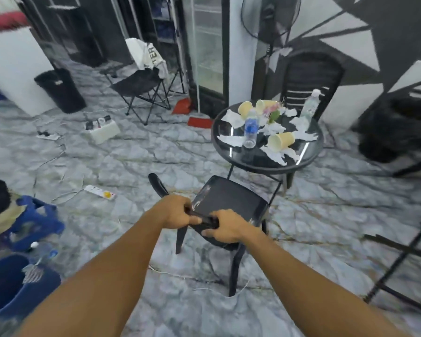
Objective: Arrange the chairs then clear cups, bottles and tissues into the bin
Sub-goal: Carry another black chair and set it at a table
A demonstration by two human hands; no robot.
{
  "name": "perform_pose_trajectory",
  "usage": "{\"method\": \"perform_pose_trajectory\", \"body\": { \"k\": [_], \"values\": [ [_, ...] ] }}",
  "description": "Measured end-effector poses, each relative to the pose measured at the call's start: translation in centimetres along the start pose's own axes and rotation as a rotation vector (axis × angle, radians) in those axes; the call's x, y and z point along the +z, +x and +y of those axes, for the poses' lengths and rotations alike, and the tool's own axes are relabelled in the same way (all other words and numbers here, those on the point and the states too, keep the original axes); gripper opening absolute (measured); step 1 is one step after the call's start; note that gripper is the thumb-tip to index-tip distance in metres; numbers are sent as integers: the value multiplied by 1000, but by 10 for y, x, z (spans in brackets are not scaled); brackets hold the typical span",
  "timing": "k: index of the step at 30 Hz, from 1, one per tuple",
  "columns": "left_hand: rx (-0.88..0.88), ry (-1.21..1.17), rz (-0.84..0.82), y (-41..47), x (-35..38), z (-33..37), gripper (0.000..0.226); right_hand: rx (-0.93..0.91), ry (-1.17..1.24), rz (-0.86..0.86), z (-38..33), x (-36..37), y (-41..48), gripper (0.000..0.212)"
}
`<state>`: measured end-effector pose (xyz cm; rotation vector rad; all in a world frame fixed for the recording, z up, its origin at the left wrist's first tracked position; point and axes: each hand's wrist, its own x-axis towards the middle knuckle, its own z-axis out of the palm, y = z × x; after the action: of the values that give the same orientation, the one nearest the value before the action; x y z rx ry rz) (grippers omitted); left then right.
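Note:
A black plastic chair (231,199) stands just in front of the round glass table (253,159). My left hand (176,210) and my right hand (225,226) both grip the top rail of its backrest. On the table lie three yellow paper cups, one being the nearest cup (281,140), two plastic bottles, one with a blue label (250,128), and several crumpled white tissues (276,155). A second black chair (309,76) stands behind the table by the wall. A black bin (60,90) stands on the floor at the far left.
A folding camp chair (141,86) with a white garment stands at the back. A red dustpan and broom head (199,121) lie near the fridge. Power strips and cables (100,192) lie on the marble floor. Blue crates and a blue bucket (15,285) sit at the left.

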<state>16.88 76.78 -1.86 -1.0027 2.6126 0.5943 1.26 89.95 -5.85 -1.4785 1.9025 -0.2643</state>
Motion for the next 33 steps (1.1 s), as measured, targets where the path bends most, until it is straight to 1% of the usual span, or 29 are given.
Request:
{"method": "perform_pose_trajectory", "body": {
  "k": [2, 4, 6, 9, 11, 13, 15, 17, 19, 21, 24, 27, 30, 33],
  "values": [
    [69, 91, 31, -8, 2, -2, 40, 6, -2, 69, -2, 11, -4, 37],
    [118, 219, 116, -9, 8, -3, 33, 16, -10, 166, -4, 22, -6, 33],
    [116, 293, 175, -1, 15, -8, 25, 39, -20, 224, -7, 30, -4, 28],
    [126, 330, 169, 10, 21, -21, 22, 107, -70, 250, -10, 40, -1, 28],
    [168, 377, 157, 20, 20, -35, 15, 180, -97, 274, -12, 43, 3, 27],
    [188, 412, 163, 30, 23, -48, 12, 244, -134, 270, -16, 47, 9, 20],
    [196, 427, 171, 42, 24, -58, 17, 298, -192, 279, -19, 50, 19, 9],
    [218, 480, 177, 52, 21, -63, 19, 355, -213, 321, -20, 51, 25, 19],
    [276, 575, 177, 57, 15, -66, 15, 380, -222, 378, -23, 54, 29, 25],
    [307, 635, 162, 59, 7, -71, 14, 365, -193, 410, -26, 61, 34, 27],
    [290, 678, 174, 57, -3, -83, 14, 317, -176, 451, -39, 65, 43, 27],
    [246, 718, 173, 49, -1, -94, 18, 242, -210, 420, -49, 71, 46, 24],
    [225, 696, 192, 40, 9, -96, 21, 199, -240, 419, -45, 77, 42, 22],
    [218, 662, 194, 37, 10, -96, 21, 161, -256, 405, -39, 76, 44, 11]
  ]
}}
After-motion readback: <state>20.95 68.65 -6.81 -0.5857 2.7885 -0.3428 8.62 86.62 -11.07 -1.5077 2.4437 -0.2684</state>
